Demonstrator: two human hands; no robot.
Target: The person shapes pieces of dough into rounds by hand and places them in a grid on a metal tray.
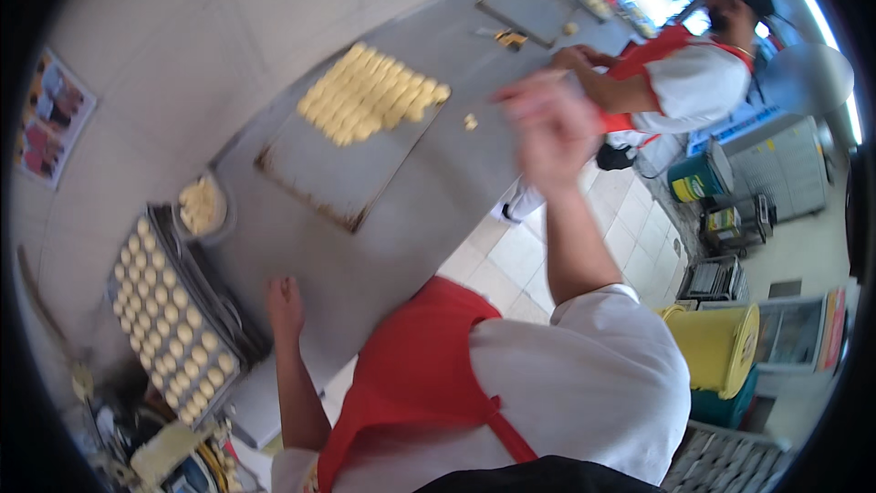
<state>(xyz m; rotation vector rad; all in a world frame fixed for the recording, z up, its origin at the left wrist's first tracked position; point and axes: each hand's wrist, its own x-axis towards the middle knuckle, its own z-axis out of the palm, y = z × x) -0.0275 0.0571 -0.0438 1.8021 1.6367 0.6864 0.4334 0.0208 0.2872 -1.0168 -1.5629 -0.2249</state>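
Note:
My left hand [286,306] is closed, its fingers curled, over the near left part of the metal table [310,274]; whatever it may hold is hidden. My right hand [552,132] is raised above the table's right edge and smeared by motion, so its fingers do not read clearly. Left of centre, a flat baking tray [319,178] carries rows of pale dough pieces [370,91] on its far half, while its near half is bare metal. Small dough bits [470,121] lie between that tray and my right hand.
A tub of dough scraps [201,207] stands at the left, beside a stacked tray of round dough balls [169,319]. A co-worker [689,78] in a red apron works at the far right end. Another tray [527,5] lies at the back; a yellow bin [716,347] stands behind me.

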